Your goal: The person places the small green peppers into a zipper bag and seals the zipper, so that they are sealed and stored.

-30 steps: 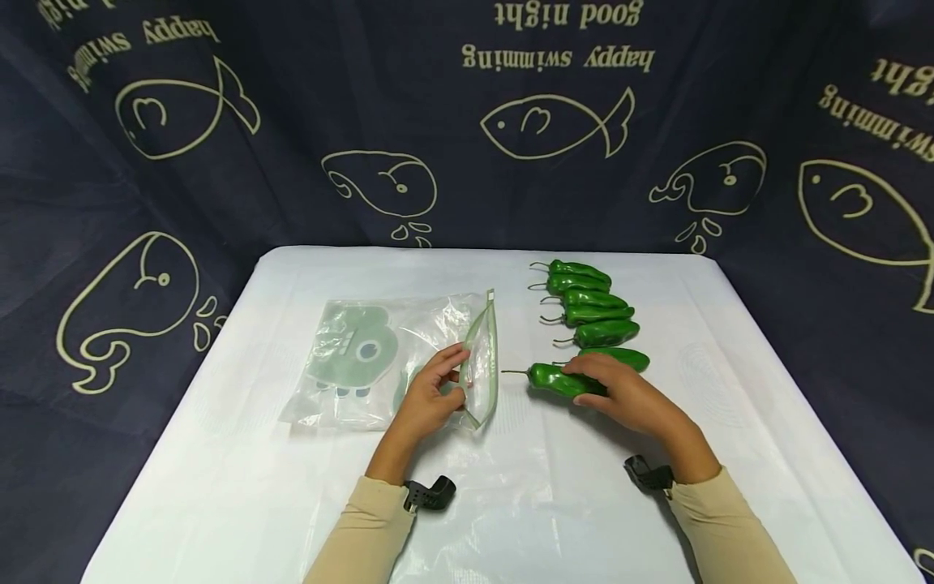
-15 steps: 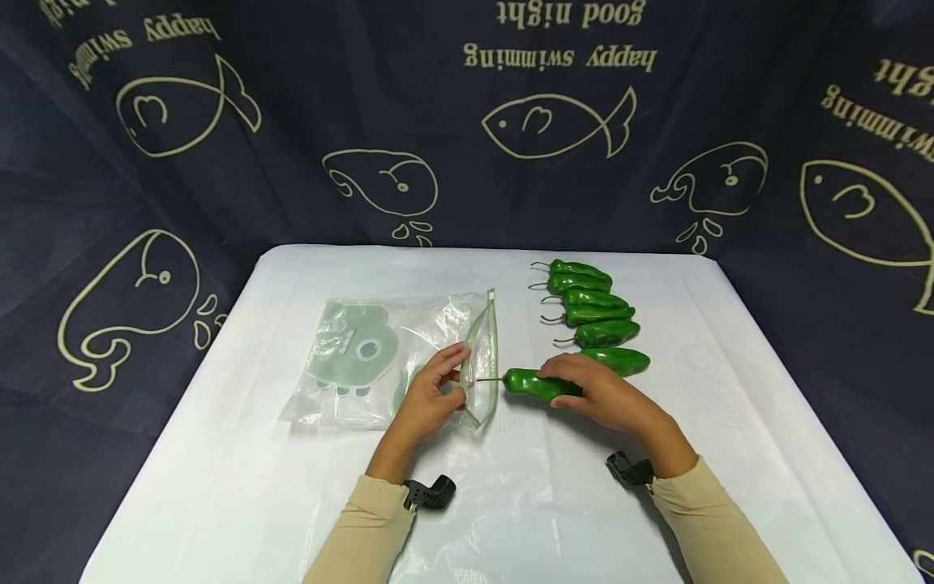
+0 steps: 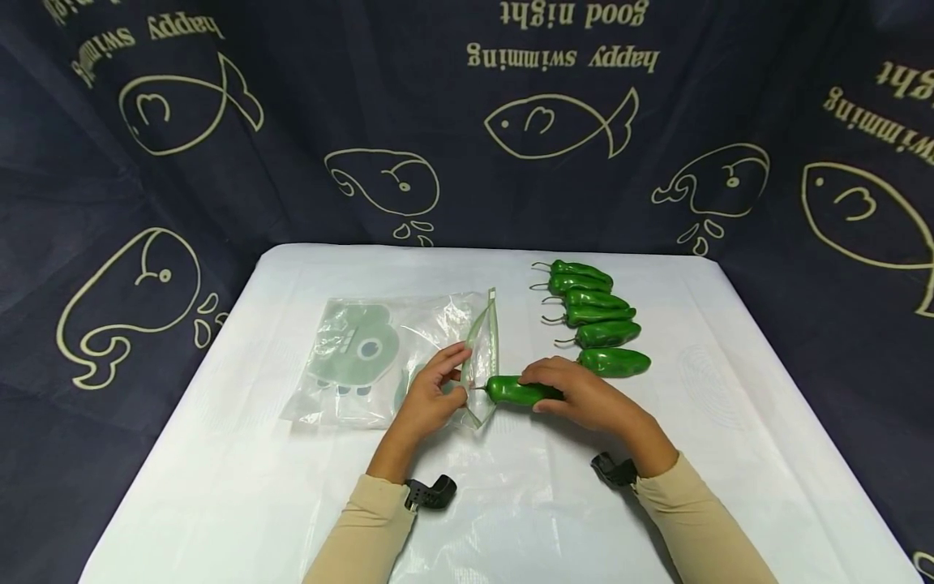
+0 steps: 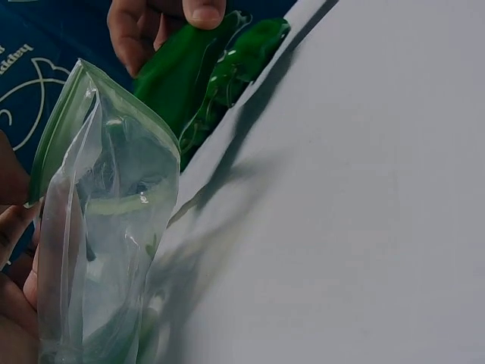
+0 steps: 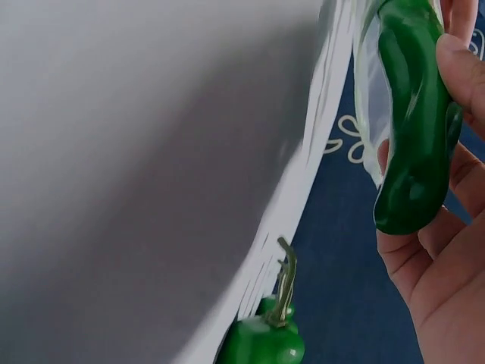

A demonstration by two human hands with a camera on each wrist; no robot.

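Near the centre of the head view, the left hand [image 3: 430, 389] is pinching the rim of a clear plastic zip bag with a pale-green cartoon print [image 3: 438, 312], apparently so its mouth is gaping toward the frame's right. The right hand [image 3: 587, 393] is grasping a long, glossy green pepper [image 3: 511, 391] around its stemless end, apparently leaving the stem end free; that end is pointing leftward, overlapping the bag's opening. Right of centre, six similar green peppers [image 3: 608, 333] are lying in a column, stems mostly facing left, probably making each easy to reach from below. The white worktop [image 3: 241, 503] is supporting the bag and this column.
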